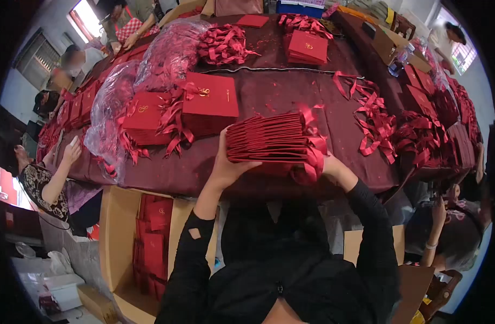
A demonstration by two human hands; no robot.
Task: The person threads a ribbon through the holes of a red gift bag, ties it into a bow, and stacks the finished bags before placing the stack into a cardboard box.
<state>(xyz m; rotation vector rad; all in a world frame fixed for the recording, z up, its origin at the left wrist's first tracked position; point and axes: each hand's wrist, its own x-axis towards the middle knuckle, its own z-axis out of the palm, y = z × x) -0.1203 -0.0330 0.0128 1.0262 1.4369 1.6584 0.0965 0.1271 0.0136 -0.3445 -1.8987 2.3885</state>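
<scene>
A thick stack of flat red paper gift bags is held between my two hands over the near edge of the table. My left hand grips its left end, thumb along the lower front edge and fingers up the side. At the right end, my right hand is closed on the stack, its fingers partly hidden behind shiny red ribbon handles. Just beyond my left hand stands another pile of red bags with a gold logo, beside a lower pile with loose ribbons between them.
Dark red cloth covers the table. Clear plastic wrapping lies at left, and ribbon bundles at right. A cardboard box with red bags stands below the table edge. Other people work around the table, one person's hand at left.
</scene>
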